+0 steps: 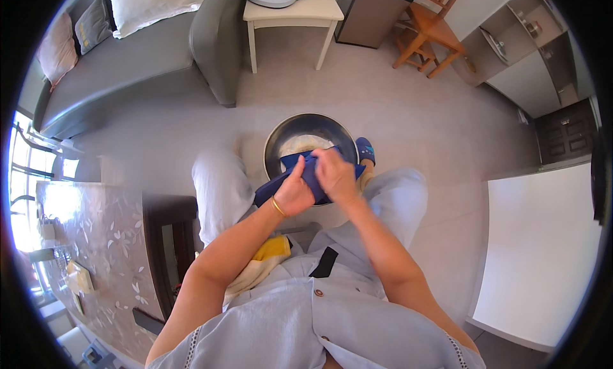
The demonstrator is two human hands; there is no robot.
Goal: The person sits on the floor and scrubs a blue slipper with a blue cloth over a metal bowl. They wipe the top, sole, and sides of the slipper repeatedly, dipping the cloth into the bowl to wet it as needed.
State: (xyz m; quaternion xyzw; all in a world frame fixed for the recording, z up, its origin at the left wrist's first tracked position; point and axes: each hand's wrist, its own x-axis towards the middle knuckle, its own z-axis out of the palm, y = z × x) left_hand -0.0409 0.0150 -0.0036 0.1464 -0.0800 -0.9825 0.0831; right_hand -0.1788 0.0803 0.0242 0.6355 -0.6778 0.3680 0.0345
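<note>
A dark blue cloth item (275,189) is bunched between my hands above a round dark metal basin (311,121), which stands on the floor between my feet. My left hand (298,192), with a gold bracelet at the wrist, grips the cloth with its thumb raised. Close beside it, my right hand (335,175) pinches the same cloth with bent fingers and is slightly blurred. Inside the basin lies a whitish, crumpled material (305,143), partly covered by the blue cloth. A yellow and cream cloth (273,249) rests on my lap near my left forearm.
A grey sofa (129,77) with cushions stands at the upper left, beside a cream table (292,14). A wooden chair (433,29) and shelves (512,29) are at the upper right. A patterned table (100,254) stands at left; a white surface (541,254) at right.
</note>
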